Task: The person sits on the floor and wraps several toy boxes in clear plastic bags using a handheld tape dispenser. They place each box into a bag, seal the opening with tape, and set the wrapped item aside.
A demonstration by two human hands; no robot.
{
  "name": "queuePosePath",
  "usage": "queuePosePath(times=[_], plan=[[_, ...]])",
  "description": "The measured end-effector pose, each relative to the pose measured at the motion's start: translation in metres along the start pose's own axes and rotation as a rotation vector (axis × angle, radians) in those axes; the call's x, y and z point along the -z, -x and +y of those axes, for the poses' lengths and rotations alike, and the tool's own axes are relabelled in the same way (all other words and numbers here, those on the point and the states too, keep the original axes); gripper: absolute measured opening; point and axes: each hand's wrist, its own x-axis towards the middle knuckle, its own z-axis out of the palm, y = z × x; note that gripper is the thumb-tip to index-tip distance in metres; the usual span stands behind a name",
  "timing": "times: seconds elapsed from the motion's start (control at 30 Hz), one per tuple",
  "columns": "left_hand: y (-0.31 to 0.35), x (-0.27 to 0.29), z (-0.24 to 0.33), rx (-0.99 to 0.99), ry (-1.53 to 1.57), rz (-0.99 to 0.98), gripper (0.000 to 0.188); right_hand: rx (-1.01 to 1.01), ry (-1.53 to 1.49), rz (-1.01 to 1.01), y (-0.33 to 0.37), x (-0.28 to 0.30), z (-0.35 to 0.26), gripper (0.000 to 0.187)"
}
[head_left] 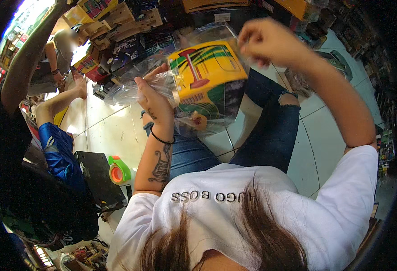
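Head view: from where I stand, left hand (155, 101) grips a yellow-green box (221, 65) in clear plastic (122, 92), held over the jeans (270, 140). Right hand (270, 45) curled, blurred, near its upper corner; hold unclear. Farther left: green tape dispenser (126, 170), then another person's bare foot (81, 86).

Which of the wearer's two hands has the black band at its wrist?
The left hand, holding the clear plastic bag around the yellow box; the blurred right hand wears none.

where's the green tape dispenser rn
In the head view, the green tape dispenser is left of the person's left forearm, beside a flat black object.
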Motion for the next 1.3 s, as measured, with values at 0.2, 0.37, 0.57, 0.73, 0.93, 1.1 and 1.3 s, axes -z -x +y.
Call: queuePosePath(times=[0.2, 0.37, 0.57, 0.73, 0.93, 1.1, 1.3], plan=[[-0.001, 0.002, -0.005, 0.053, 0.131, 0.07, 0.064, 0.846, 0.443, 0.444, -0.008, 0.007, -0.002, 0.019], [-0.019, 0.022, -0.016, 0.066, -0.042, 0.158, 0.06, 0.965, 0.828, 0.149, -0.019, -0.001, 0.006, 0.018], [-0.039, 0.081, -0.035, 0.195, 0.211, 0.093, 0.054, 0.521, -0.479, 0.315, -0.048, -0.096, 0.065, 0.045], [-0.049, 0.125, -0.056, 0.135, 0.195, -0.116, 0.053, 0.468, -0.324, 0.33, -0.042, -0.256, 0.167, 0.057], [-0.054, 0.144, -0.068, 0.113, 0.288, -0.196, 0.065, -0.504, -0.439, 0.262, -0.017, -0.281, 0.213, 0.067], [-0.049, 0.139, -0.066, 0.121, 0.329, -0.299, 0.063, 0.1, -0.349, 0.557, -0.028, -0.23, 0.15, 0.066], [-0.049, 0.133, -0.067, 0.217, 0.445, -0.209, 0.05, 0.652, -0.165, 0.418, -0.044, -0.218, 0.085, 0.062]])
